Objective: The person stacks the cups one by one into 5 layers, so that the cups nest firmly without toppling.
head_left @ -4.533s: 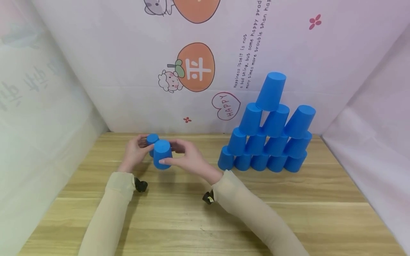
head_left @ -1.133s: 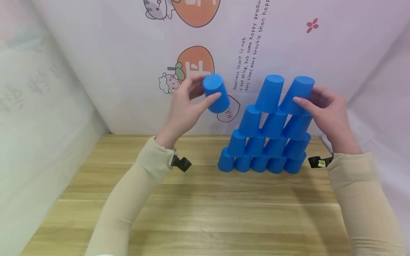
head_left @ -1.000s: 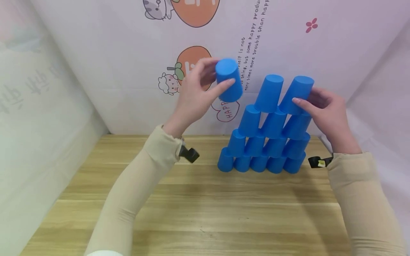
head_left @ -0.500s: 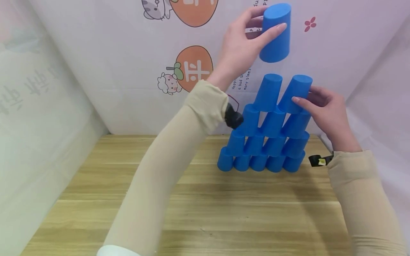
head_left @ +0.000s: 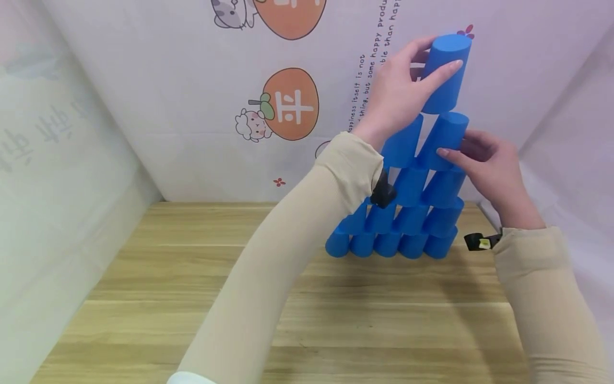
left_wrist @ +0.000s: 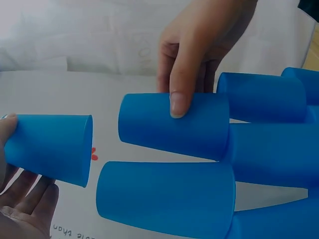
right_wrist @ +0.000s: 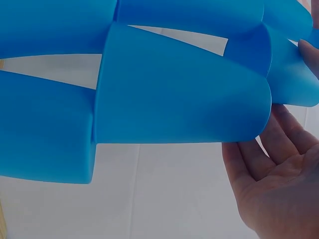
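In the head view my left hand (head_left: 395, 96) grips an upside-down blue cup (head_left: 446, 80) above the stack, thumb on its near side. The left wrist view shows a gap between this cup (left_wrist: 52, 147) and the stack. My right hand (head_left: 496, 170) holds the right-hand cup of the top row (head_left: 443, 141), with the thumb on its front and the other fingers behind. The other top-row cup (head_left: 403, 141) stands beside it, partly hidden by my left wrist. Below, more upside-down blue cups (head_left: 412, 245) form stepped rows; my left forearm covers some.
The stack stands on a wooden table (head_left: 168, 298), near its back edge. A white printed cloth (head_left: 192, 106) hangs behind, and pale cloth walls flank both sides. A small black wrist camera (head_left: 384, 194) on my left cuff overlaps the stack in the head view.
From the table's left, the right hand carried a cup onto the top row and stays there. The left hand brought its cup up and right, then lowered it over the top row.
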Demonstrator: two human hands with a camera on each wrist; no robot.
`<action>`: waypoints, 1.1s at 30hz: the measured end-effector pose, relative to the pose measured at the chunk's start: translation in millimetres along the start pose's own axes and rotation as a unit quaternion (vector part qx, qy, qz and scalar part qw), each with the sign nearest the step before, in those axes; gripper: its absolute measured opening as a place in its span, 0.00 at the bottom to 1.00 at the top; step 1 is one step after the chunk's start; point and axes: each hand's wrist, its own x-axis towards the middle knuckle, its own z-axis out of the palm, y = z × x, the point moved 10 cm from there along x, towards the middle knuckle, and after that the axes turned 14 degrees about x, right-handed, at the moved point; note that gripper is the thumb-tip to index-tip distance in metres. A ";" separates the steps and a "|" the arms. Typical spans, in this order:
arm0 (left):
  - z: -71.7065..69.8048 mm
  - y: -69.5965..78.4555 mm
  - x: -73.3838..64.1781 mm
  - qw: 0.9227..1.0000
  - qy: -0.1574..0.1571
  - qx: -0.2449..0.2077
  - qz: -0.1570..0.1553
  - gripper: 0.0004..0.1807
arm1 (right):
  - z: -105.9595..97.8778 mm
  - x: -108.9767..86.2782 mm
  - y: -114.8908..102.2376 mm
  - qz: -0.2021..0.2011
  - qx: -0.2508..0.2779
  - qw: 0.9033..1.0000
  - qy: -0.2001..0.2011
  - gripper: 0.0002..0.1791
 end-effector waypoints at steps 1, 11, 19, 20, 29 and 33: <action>2.0 -0.6 0.2 1.000 -0.002 0.006 -0.001 0.34 | -0.1 0.5 0.9 0.000 0.001 1.000 -0.002 0.40; 9.5 -8.2 1.8 0.999 -0.012 0.029 -0.023 0.34 | 0.2 2.4 3.6 -0.005 0.000 1.000 -0.012 0.41; 17.9 -15.3 1.6 0.998 -0.022 0.041 -0.033 0.36 | 0.7 3.0 5.1 -0.010 -0.001 1.000 -0.021 0.40; 18.6 -16.2 1.3 0.998 -0.025 0.045 -0.033 0.36 | 0.6 2.9 4.8 -0.010 -0.001 1.000 -0.023 0.40; 31.0 -34.5 -7.2 0.993 -0.081 0.077 -0.049 0.44 | 2.5 1.2 2.2 -0.024 -0.004 0.999 -0.033 0.38; 34.0 -39.5 -10.1 0.991 -0.094 0.080 -0.052 0.45 | 2.1 1.6 4.3 -0.025 -0.005 0.999 -0.035 0.39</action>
